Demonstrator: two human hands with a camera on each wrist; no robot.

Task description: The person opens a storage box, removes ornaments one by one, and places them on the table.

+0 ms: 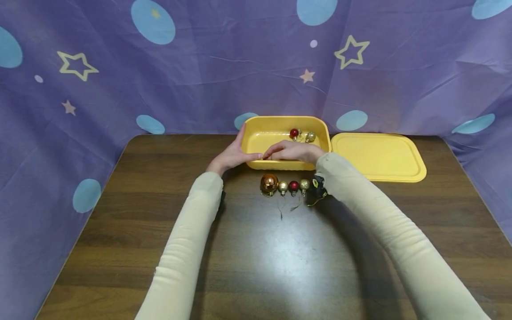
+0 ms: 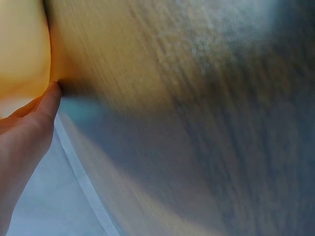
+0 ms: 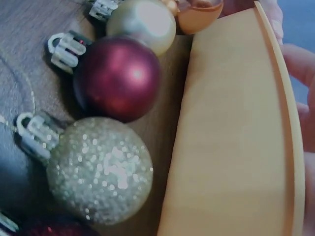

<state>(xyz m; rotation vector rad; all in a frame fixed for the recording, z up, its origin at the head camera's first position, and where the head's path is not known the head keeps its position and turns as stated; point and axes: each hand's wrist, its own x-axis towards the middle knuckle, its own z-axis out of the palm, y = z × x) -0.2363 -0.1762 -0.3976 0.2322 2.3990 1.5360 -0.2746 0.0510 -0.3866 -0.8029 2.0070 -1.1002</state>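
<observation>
My left hand [image 1: 232,154] holds the yellow box [image 1: 280,165] at its front left corner, fingers along the left wall and thumb at the front rim. Over that rim reaches my right hand [image 1: 290,151], its fingers bent down inside, close to the left thumb. The wall hides its fingertips, so I cannot tell whether they pinch anything. Inside, farther back, lie a red bauble [image 1: 294,133] and a glittery gold bauble [image 1: 310,137]. In front of the box runs a row: a copper bauble [image 1: 270,182], a pale gold bauble [image 3: 142,24], a dark red bauble [image 3: 118,78] and a glittery bauble [image 3: 101,169].
A yellow lid [image 1: 378,156] lies flat to the right of the box. Another dark red glittery bauble [image 3: 56,228] shows at the row's right end, mostly cut off. Thin hanging strings trail onto the wooden table [image 1: 256,266]. A purple curtain [image 1: 240,66] hangs behind.
</observation>
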